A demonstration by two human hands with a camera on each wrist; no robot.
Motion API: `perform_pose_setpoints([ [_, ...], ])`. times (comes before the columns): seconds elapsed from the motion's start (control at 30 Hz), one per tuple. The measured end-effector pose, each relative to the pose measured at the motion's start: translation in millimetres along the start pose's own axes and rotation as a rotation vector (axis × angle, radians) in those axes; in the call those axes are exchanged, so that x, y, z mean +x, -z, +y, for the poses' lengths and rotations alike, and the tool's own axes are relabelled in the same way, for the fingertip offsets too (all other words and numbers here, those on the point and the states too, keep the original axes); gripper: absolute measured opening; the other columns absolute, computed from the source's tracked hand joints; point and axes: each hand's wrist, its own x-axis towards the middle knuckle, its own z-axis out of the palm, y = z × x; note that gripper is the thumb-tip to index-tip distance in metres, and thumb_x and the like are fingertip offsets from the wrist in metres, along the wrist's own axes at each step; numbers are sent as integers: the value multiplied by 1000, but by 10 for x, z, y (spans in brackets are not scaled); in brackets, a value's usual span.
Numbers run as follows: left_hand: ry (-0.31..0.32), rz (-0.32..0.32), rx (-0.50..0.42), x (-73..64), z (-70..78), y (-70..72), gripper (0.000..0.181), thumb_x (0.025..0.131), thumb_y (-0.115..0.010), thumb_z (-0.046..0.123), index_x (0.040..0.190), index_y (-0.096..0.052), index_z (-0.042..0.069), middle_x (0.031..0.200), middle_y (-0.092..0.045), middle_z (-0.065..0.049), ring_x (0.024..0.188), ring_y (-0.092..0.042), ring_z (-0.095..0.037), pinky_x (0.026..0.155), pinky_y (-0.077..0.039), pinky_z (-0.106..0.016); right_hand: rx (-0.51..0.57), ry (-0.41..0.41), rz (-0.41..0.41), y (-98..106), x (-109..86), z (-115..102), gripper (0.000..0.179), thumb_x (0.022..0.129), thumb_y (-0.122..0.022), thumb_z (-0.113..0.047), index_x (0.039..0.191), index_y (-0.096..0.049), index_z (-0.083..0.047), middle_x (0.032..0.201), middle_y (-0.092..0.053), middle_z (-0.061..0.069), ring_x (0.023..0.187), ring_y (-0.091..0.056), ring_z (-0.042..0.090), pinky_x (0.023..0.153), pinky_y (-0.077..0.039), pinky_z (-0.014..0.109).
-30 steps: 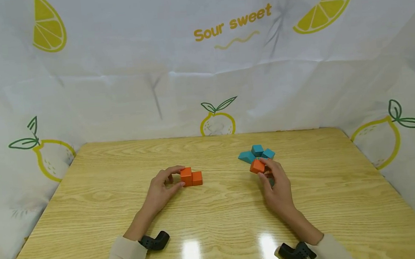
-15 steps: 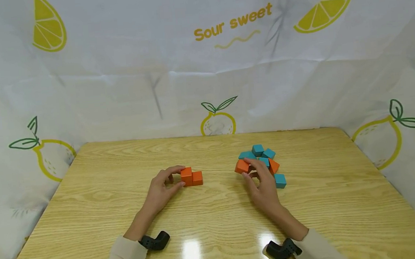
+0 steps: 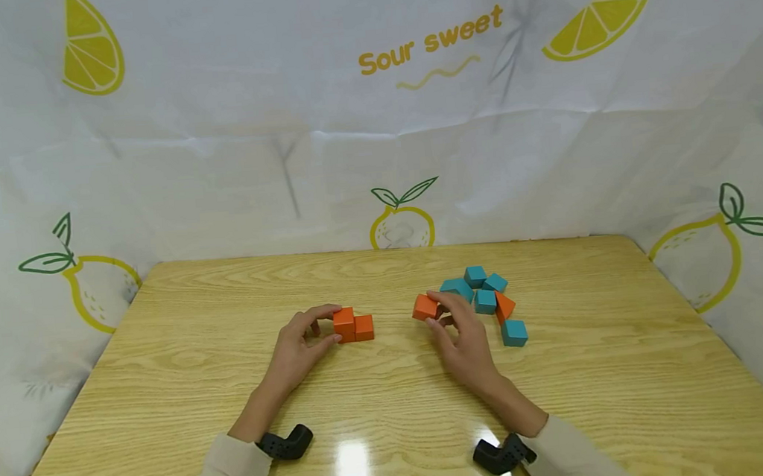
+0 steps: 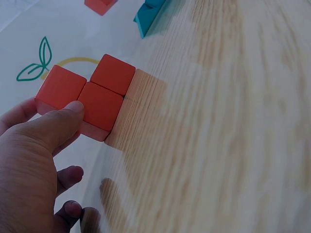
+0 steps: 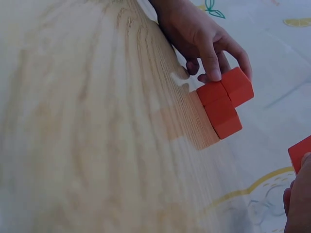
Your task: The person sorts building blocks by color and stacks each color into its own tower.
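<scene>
Three orange cubes make a small step on the wooden table in the head view. An upper orange cube (image 3: 344,317) sits on a lower orange cube (image 4: 103,104), and a third orange cube (image 3: 364,327) stands against the lower one's right side. My left hand (image 3: 299,349) holds the stacked pair from the left, its thumb at the seam between them in the left wrist view. To the right, my right hand (image 3: 465,347) pinches another orange cube (image 3: 424,307) between thumb and fingers, a short gap from the step. Only a corner of that cube shows in the right wrist view.
Behind and right of my right hand lie several blue blocks (image 3: 485,301), with an orange triangular block (image 3: 504,307) among them. One blue cube (image 3: 514,333) lies nearest me. A white lemon-print cloth (image 3: 248,166) hangs around the wooden table (image 3: 395,409).
My right hand has carried its orange cube leftward, away from the blue blocks and closer to the step, uncovering blocks behind it. The left hand and its cubes stay in place.
</scene>
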Motion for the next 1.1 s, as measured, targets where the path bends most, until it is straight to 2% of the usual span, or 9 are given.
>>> perform_pose_setpoints([
  [0.17,-8,-4,-3,3,-4,2,49,83,-76,13,127,-61,28,104,-62,9,76,-45,-19,63,-37,-33,21,19,-21,-133,-19,116,42,81,-62,20,122,-53,13,113,-55,25,90,-55,31,67,-50,36],
  [0.37,-2,-6,-10,5,0,5,50,83,-76,12,127,-61,28,104,-63,9,76,-44,-17,63,-36,-33,37,20,-55,-285,-63,283,45,84,-63,14,127,-52,7,116,-55,17,92,-54,25,69,-51,33],
  [0.5,-2,-7,-13,4,2,5,50,83,-76,12,127,-61,28,105,-63,9,76,-44,-16,63,-36,-33,56,31,-78,-360,-64,292,45,87,-62,10,131,-52,2,118,-55,14,93,-54,23,71,-51,32],
  [0.83,-13,-5,-14,2,9,12,49,82,-76,14,127,-61,27,106,-64,7,76,-45,-18,64,-36,-33,90,47,-115,-547,-19,240,42,89,-62,8,129,-52,3,115,-56,14,88,-55,23,69,-52,32],
  [1.1,-2,-6,-17,8,4,6,48,83,-76,14,126,-62,28,106,-64,9,77,-46,-19,65,-37,-34,108,24,-156,-645,10,216,42,90,-62,4,130,-52,3,118,-56,15,89,-55,23,70,-52,33],
])
